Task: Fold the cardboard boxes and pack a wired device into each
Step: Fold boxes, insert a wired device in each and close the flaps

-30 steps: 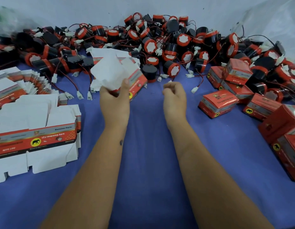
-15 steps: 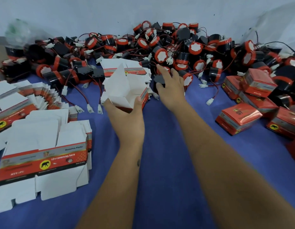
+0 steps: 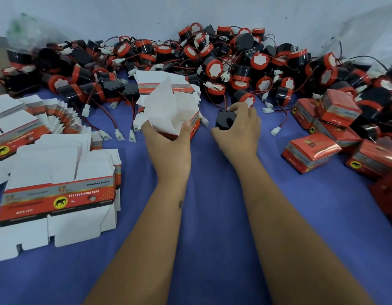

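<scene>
Half-hidden black device (image 3: 225,122) under fingers (image 3: 245,115)

A: Readable text?
B: Flat carton stack (image 3: 58,194), front sheet: "Genuine Parts", "12V reversing horn", black elephant in a yellow circle.
A: Packed boxes (image 3: 311,154)?
B: Same yellow elephant badge. Lettering too blurred to read.
</scene>
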A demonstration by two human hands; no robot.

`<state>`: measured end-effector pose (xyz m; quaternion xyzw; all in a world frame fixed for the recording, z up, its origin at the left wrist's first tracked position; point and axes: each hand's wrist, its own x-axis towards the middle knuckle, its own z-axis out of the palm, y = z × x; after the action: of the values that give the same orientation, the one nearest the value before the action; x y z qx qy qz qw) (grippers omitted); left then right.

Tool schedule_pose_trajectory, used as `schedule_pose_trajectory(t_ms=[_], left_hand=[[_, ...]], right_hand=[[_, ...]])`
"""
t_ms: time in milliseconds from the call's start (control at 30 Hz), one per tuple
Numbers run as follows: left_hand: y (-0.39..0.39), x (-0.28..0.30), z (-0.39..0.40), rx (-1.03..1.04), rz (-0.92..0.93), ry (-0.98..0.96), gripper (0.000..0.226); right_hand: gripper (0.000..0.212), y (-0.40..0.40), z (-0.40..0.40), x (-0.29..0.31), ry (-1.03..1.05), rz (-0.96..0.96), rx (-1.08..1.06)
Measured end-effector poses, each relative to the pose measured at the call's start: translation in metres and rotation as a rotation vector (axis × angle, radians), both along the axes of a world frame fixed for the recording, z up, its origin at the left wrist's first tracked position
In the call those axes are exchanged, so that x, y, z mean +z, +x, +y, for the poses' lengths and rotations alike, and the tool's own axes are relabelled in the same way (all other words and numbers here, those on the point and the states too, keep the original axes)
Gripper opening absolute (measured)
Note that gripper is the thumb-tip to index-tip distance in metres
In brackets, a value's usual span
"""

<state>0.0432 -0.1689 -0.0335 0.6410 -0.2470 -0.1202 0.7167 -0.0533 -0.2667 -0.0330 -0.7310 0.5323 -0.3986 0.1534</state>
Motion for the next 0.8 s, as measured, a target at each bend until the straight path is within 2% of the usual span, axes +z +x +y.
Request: schedule_pose_trajectory(t_ms=[100,167,267,367,500,633,800], left_hand=[[-0.002,0.000,0.002,-0.084,-0.087,0.100,0.057],[-0.003,0.000,0.004,-0.145,-0.143,0.158,0.060],[-0.005,0.001,0.007,-0.176,-0.169,0.199,0.051],[-0.004,0.003,0.010,-0.163,-0.128,0.216,0.040],[-0.004,0.002,0.012,-0.177,-0.102,0.226,0.051],[-0.004,0.002,0.011,-0.140,-0.122,0.253,0.046],[-0.001,0.004,0.009,-0.110,-0.180,0.323,0.046]], right_hand=[[0.053,-0.014,0.018,0.002,0.106,0.001,-0.024],[0.045,-0.020,0.031,0.004,0.157,-0.110,0.022],[0.040,-0.026,0.049,0.006,0.223,-0.336,0.054],[0.054,-0.033,0.057,0.011,0.315,-0.584,0.101],[0.077,-0.036,0.061,0.013,0.409,-0.746,0.243],[0.057,-0.035,0.060,0.016,0.454,-0.884,0.385],[0.041,-0.032,0.059,0.022,0.495,-1.093,0.398]])
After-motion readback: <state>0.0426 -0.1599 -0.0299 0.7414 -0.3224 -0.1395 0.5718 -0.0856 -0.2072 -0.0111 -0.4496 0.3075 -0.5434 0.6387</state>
